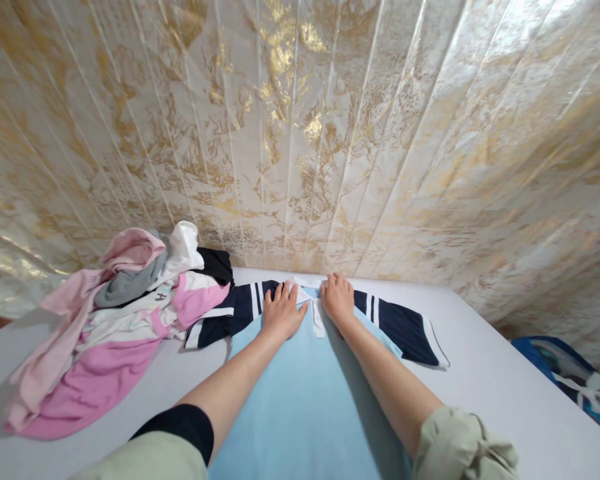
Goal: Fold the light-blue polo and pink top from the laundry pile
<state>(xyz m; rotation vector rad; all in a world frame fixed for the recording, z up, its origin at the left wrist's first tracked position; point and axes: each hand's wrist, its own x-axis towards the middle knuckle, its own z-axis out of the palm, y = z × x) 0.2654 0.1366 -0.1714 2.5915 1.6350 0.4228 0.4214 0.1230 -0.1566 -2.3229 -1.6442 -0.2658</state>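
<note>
A light blue polo shirt (300,400) lies spread out on the table, its collar at the far end. It has a white collar and placket, and navy sleeves with white stripes. My left hand (283,312) rests flat beside the collar's left side, fingers spread over the shoulder. On the collar's right side, my right hand (338,298) has its fingers bent down onto the fabric; the fingertips are partly hidden. The left sleeve (243,307) and the right sleeve (405,328) stretch outward to either side.
A heap of pink, white, grey and black clothes (115,360) lies left of the shirt. The white table (485,400) meets a gold-patterned curtain (300,147) at its far edge. Beyond the right edge is a blue bag-like item (570,373).
</note>
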